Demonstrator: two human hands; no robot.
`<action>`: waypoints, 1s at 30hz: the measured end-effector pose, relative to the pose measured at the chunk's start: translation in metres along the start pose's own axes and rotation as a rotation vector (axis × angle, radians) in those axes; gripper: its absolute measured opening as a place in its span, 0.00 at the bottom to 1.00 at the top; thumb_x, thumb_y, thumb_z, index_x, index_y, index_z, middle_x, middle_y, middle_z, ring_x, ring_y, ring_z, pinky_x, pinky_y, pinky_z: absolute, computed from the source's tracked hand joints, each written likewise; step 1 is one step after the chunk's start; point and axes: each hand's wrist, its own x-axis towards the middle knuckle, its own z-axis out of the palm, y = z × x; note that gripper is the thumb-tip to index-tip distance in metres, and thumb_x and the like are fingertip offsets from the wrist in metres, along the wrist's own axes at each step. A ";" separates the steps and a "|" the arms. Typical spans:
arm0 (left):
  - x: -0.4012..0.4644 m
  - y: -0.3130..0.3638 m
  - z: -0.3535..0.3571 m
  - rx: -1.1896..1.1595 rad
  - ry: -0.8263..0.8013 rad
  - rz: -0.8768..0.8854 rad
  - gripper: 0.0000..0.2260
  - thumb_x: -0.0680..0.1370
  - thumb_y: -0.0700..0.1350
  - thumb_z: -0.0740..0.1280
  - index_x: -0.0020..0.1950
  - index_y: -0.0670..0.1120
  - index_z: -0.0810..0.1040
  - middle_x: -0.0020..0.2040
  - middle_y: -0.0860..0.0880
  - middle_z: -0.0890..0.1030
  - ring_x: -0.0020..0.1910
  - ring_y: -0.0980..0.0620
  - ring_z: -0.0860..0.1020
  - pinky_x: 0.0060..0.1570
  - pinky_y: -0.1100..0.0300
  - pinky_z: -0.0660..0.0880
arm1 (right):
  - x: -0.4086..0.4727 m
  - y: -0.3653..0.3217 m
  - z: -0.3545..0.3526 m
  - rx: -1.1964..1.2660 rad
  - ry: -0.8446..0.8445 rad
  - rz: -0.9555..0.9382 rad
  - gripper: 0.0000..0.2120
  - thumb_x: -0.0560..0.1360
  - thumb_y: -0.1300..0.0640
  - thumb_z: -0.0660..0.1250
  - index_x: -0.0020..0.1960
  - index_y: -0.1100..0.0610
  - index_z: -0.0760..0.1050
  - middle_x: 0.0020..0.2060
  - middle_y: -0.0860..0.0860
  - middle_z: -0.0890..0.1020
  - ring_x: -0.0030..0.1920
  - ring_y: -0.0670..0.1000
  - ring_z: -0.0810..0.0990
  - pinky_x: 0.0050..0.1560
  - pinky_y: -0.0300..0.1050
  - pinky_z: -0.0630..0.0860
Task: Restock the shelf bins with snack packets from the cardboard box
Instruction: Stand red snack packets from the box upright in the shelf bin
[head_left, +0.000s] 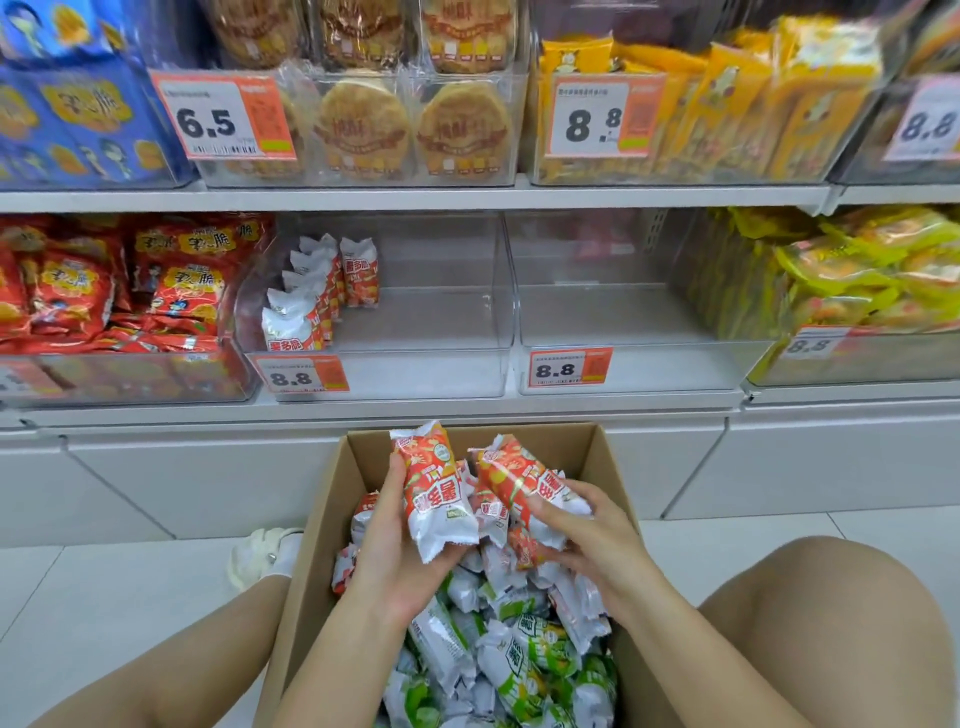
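Currently, item one: cardboard box (332, 499), open, on the floor directly below the shelf; take it as your landmark. Contents: red-and-white snack packets toward its far end, green-and-white packets (524, 660) toward its near end.

Item two: your left hand (395, 545), above the box's middle, closed around one red packet (439, 493), long axis near upright, top seam tipped toward the shelf.

Item three: your right hand (587, 530), just right of the left, gripping a bunch of red packets (524, 488), long axis slanting up and left.

Item four: target bin (374, 364), clear, above and beyond the box, slightly left of its centre; a short row of matching packets (311, 301) stands upright along its left side, the rest bare. Your left hand appears nearer it.

Item five: neighbouring bin (639, 343), right of the target, holds nothing.
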 end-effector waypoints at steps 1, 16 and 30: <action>0.000 0.001 -0.001 0.035 -0.010 -0.022 0.29 0.73 0.62 0.63 0.64 0.42 0.76 0.60 0.40 0.80 0.60 0.42 0.77 0.67 0.45 0.68 | 0.002 -0.002 -0.005 -0.011 0.052 -0.036 0.22 0.65 0.56 0.77 0.56 0.54 0.75 0.49 0.52 0.83 0.46 0.50 0.84 0.45 0.47 0.82; -0.023 0.057 0.029 1.109 0.115 0.306 0.26 0.60 0.42 0.82 0.54 0.48 0.77 0.49 0.46 0.83 0.49 0.47 0.82 0.52 0.53 0.78 | 0.019 -0.033 -0.027 0.203 0.200 -0.132 0.28 0.74 0.66 0.68 0.72 0.60 0.63 0.59 0.57 0.79 0.51 0.51 0.80 0.46 0.42 0.76; -0.025 0.055 0.046 0.868 0.023 0.419 0.27 0.70 0.36 0.74 0.66 0.47 0.70 0.58 0.48 0.81 0.54 0.51 0.81 0.53 0.54 0.79 | 0.025 -0.050 0.060 0.052 -0.113 -0.064 0.22 0.71 0.48 0.72 0.59 0.61 0.78 0.48 0.55 0.85 0.49 0.52 0.84 0.46 0.41 0.80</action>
